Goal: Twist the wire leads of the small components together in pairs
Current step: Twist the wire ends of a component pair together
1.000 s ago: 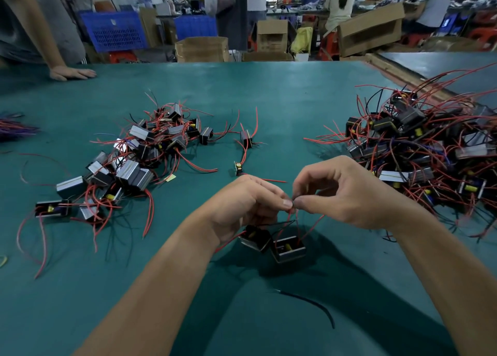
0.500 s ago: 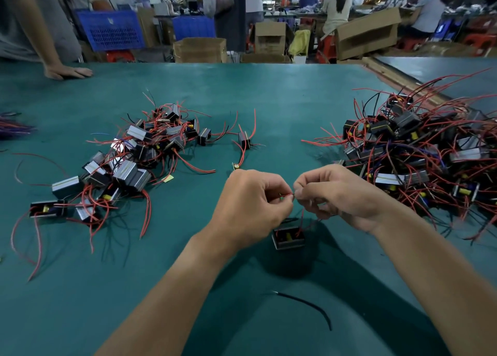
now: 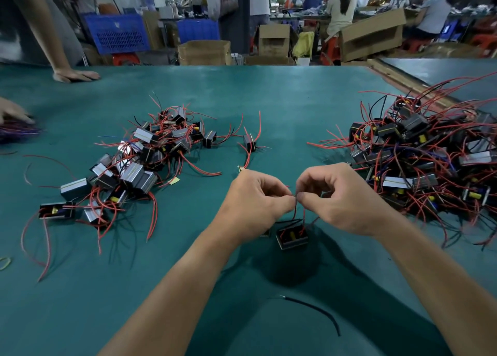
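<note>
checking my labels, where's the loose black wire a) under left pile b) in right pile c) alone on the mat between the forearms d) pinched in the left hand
c: the loose black wire lies alone on the green mat, nearer than the left hand and right hand pinching the wire leads.

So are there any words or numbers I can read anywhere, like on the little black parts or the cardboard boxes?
No words or numbers can be read in this picture.
Nearest small part: no writing shows, only a yellow patch.
Cardboard boxes at the back: plain sides, and any print is too blurred to read.
Blue crate: no label shows.
</note>
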The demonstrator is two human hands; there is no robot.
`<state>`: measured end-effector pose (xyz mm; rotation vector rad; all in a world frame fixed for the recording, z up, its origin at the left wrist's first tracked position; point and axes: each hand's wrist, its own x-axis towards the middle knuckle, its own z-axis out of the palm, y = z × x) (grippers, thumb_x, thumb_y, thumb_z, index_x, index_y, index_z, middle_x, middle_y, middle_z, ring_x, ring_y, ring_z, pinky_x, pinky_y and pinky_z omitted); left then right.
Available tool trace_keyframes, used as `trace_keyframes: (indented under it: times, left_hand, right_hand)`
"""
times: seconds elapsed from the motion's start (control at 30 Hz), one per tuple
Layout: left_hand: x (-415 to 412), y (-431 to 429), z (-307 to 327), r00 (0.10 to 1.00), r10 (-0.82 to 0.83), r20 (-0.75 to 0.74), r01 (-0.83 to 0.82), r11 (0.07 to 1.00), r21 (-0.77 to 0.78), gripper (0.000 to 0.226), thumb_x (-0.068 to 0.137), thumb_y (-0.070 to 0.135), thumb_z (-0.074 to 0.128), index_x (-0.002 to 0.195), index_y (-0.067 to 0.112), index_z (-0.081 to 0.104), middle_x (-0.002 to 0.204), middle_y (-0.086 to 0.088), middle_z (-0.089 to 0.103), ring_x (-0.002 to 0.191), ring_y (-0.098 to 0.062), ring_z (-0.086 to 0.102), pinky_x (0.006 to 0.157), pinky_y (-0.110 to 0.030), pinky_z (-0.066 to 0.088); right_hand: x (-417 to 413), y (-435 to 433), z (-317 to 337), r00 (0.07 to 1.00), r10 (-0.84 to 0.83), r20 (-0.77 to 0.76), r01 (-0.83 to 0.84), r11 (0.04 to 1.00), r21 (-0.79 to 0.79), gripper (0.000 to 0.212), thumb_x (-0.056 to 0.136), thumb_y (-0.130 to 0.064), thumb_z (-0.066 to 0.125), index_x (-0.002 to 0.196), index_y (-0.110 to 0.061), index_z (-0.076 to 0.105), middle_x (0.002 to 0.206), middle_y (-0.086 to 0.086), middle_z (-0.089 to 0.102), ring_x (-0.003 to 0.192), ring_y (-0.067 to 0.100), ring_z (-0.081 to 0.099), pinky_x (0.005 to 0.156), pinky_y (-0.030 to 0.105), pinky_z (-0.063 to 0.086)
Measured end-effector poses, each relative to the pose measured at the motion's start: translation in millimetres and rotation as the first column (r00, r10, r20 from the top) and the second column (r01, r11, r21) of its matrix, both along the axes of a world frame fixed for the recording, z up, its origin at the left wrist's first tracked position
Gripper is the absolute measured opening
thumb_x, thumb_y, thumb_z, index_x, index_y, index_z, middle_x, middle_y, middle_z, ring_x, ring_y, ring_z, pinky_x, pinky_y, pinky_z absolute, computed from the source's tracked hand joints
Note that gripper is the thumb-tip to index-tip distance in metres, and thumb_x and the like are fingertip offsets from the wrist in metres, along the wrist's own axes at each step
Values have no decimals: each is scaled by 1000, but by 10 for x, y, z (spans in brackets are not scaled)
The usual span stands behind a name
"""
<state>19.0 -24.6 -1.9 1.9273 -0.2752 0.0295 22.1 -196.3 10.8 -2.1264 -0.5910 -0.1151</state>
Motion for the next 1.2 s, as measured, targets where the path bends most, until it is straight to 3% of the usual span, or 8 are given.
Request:
trace_keyframes:
  times: [0.1, 0.27, 0.4, 0.5, 0.6, 0.87, 1.0, 1.2]
  left_hand:
    - [-35, -27, -6, 991, -6, 137, -7, 995, 99, 10, 74, 13, 71, 64, 15, 71, 46, 9, 52, 44, -3, 38, 47, -16, 32]
    - [-97, -43, -2, 910, -31, 413, -98, 952, 289, 5, 70, 14, 69, 66, 17, 70, 41, 7, 38, 45, -12, 33, 46, -17, 27]
    - [-110, -74, -13, 813, -138, 565, -141, 896, 422, 10, 71, 18, 64, 62, 15, 65, 49, 3, 33, 50, -24, 38, 46, -30, 39]
    - [-124, -89, -32, 875, -97, 474, -91, 929, 359, 9, 73, 19, 64, 66, 16, 69, 46, 2, 39, 47, -16, 37, 47, -24, 35]
    - [-91, -68, -11, 980, -23, 197, -4, 991, 136, 11, 77, 13, 68, 66, 13, 71, 46, 6, 49, 45, -5, 36, 47, -19, 31]
    - [-56, 56, 79, 963, -186, -192, 159, 976, -148, 23, 80, -2, 72, 63, 13, 72, 54, -1, 50, 49, -11, 33, 48, -22, 27]
    - [-81, 42, 73, 956, -194, -221, 172, 978, -115, 19, 80, 0, 74, 66, 11, 72, 51, 3, 54, 48, -9, 37, 49, -20, 30]
    - [-96, -38, 36, 992, -86, -97, 85, 996, -9, 19, 79, 4, 71, 61, 12, 72, 45, 8, 44, 43, -5, 32, 42, -15, 27]
  right_hand:
    - [-5, 21, -8, 998, -55, -28, 54, 998, -25, 14, 76, -8, 65, 63, -11, 63, 52, -6, 50, 50, 7, 40, 50, 27, 35]
    - [-11, 57, 0, 978, -144, -149, 143, 990, -18, 29, 79, -13, 67, 52, -11, 58, 44, -10, 36, 45, 7, 26, 43, 19, 22]
    - [-27, 75, 55, 913, -172, -370, 186, 983, 2, 26, 60, -30, 59, 44, -15, 46, 49, 6, 33, 49, 18, 25, 45, 25, 20]
    - [-21, 6, 81, 901, -78, -427, 103, 994, 35, 27, 70, -20, 57, 45, -16, 50, 45, 2, 40, 45, 16, 32, 41, 21, 27]
    - [-7, -73, 92, 928, 37, -372, 4, 994, 109, 28, 85, 2, 60, 62, -13, 62, 48, -4, 51, 44, 11, 43, 43, 18, 36]
    - [4, -137, 89, 961, 198, -195, -171, 974, 148, 10, 82, -7, 76, 77, -14, 72, 57, -3, 64, 50, 10, 54, 49, 16, 42]
    - [5, -166, 88, 959, 203, -198, -194, 979, 60, 16, 84, -8, 75, 72, -17, 71, 58, -2, 64, 52, 7, 53, 50, 16, 44]
    - [6, -147, 78, 952, 127, -277, -128, 992, 13, 19, 91, -5, 66, 72, -11, 65, 52, -10, 60, 46, 2, 49, 45, 12, 38]
